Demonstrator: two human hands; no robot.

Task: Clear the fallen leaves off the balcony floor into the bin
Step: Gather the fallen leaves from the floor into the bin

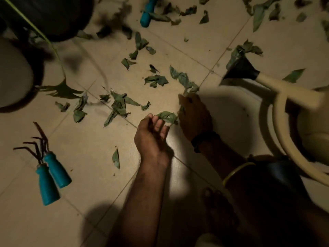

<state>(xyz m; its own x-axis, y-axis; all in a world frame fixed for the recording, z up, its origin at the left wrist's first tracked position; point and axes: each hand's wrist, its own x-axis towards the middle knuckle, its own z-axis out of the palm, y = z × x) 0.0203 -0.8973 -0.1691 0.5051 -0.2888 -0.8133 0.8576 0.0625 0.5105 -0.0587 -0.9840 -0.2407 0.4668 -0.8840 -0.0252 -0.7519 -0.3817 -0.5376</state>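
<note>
Leaf (167, 117) lies between both hands, long axis left-right; right hand (195, 115) pinches its right end, left hand (151, 134) cupped, fingers holding nothing.

Head view, dim light. 2 bare forearms in frame, no sleeves visible on either. Left hand (151, 134): no ring, band or watch seen. Right hand (195, 118): dark, chunky band (204, 139) around the wrist, looks beaded or braided; detail too dark to resolve. 1 bare foot (219, 209) at lower right, no footwear, toes visible.
</note>
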